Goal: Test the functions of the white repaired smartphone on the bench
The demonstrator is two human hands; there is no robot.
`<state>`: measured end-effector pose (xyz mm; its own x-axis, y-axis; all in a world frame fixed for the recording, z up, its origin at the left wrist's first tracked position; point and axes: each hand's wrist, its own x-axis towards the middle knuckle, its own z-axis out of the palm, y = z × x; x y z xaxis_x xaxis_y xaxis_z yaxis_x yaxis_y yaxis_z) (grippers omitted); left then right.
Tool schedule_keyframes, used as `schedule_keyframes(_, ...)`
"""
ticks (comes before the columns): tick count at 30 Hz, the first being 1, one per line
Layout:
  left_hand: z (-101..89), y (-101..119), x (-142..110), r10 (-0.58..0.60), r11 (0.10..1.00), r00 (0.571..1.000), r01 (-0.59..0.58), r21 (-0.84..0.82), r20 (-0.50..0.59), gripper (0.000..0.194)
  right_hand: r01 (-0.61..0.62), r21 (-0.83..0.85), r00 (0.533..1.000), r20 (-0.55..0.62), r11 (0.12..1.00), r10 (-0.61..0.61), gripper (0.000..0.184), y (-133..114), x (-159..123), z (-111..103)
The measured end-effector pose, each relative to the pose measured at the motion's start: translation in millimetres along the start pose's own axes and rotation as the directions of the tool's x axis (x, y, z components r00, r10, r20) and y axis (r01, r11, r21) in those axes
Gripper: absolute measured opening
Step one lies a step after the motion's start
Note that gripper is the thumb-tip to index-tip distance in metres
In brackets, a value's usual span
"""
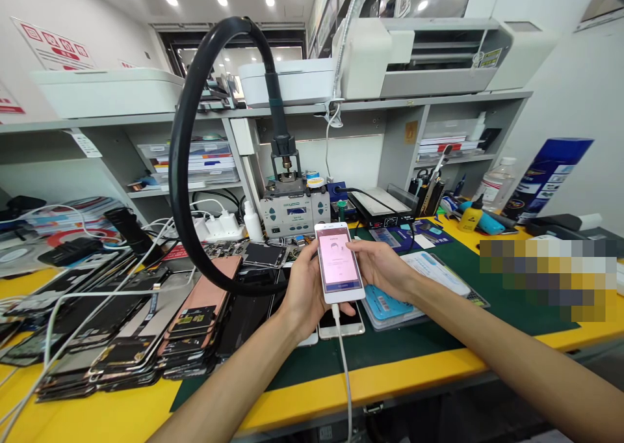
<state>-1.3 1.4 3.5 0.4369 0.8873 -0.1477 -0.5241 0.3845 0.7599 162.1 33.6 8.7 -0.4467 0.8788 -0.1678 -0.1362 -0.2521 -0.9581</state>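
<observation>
A white smartphone [340,261] with a lit pink screen is raised, tilted, above the bench. My left hand [305,287] is closed around its left side, the fingers passing behind it. At the right edge my right hand [385,267] grips it too, with the thumb over the upper part of the screen; its other fingers are partly hidden. A white charging cable [343,358] runs from the phone's bottom end down past the bench edge. Beneath the hands lies another phone [344,326], face up on the green mat [390,358].
Stacks of phone parts [195,313] cover the left side. A thick black hose [178,150] arches over a grey hot-air station [295,215]. Blue-and-white packets [390,300] lie to the right, with a yellow bottle [470,215] farther back. Shelves [390,150] line the wall.
</observation>
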Motion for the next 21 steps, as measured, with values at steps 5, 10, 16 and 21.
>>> schedule_keyframes(5,1.8,2,0,-0.025,1.000,1.000,0.025,-0.019,-0.004,0.057,-0.001,0.015,1.000,0.003,1.000,0.001,0.038,1,3,-2)
schedule_keyframes(10,-2.6,3,2,-0.057,0.997,0.997,0.059,-0.048,0.052,0.061,0.057,0.044,0.998,0.009,0.997,-0.058,0.038,2,8,-7)
schedule_keyframes(16,-4.9,7,2,-0.049,0.998,0.995,0.052,-0.030,0.090,0.063,0.210,-0.072,0.967,-0.131,0.975,-0.218,0.034,8,14,-9)
schedule_keyframes(21,-4.9,8,0,-0.042,0.999,0.994,0.043,-0.005,0.101,0.057,0.303,-0.257,0.891,-0.265,0.918,-0.368,0.032,-2,21,-10)
